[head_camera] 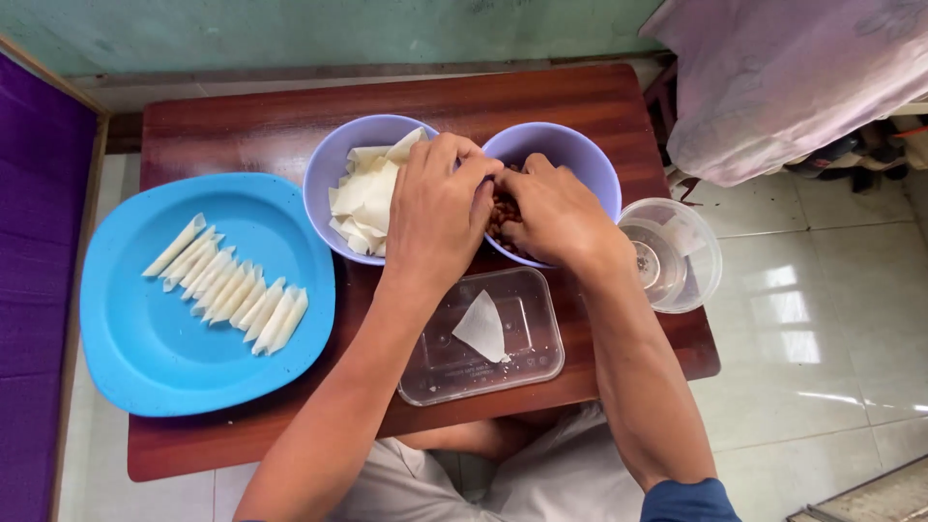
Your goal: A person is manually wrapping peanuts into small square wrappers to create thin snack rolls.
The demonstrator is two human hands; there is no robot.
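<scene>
My left hand (437, 208) and my right hand (553, 215) meet over a purple bowl (580, 155) that holds a brown filling (501, 220). The fingertips of both hands pinch together at the bowl's left rim; what they pinch is hidden by the fingers. Just left of it, a second purple bowl (333, 164) holds a stack of white wrapper sheets (365, 198). A single triangular wrapper (483, 329) lies in a clear rectangular tray (527, 362) below my hands. On the left, a round blue plate (145, 348) carries a row of several rolled white wrappers (230, 285).
All of this sits on a small dark red-brown wooden table (261, 121). A clear round plastic container (681, 256) with liquid stands at its right edge. A purple surface (39, 251) lies left, pale cloth (783, 77) hangs upper right, white tiled floor right.
</scene>
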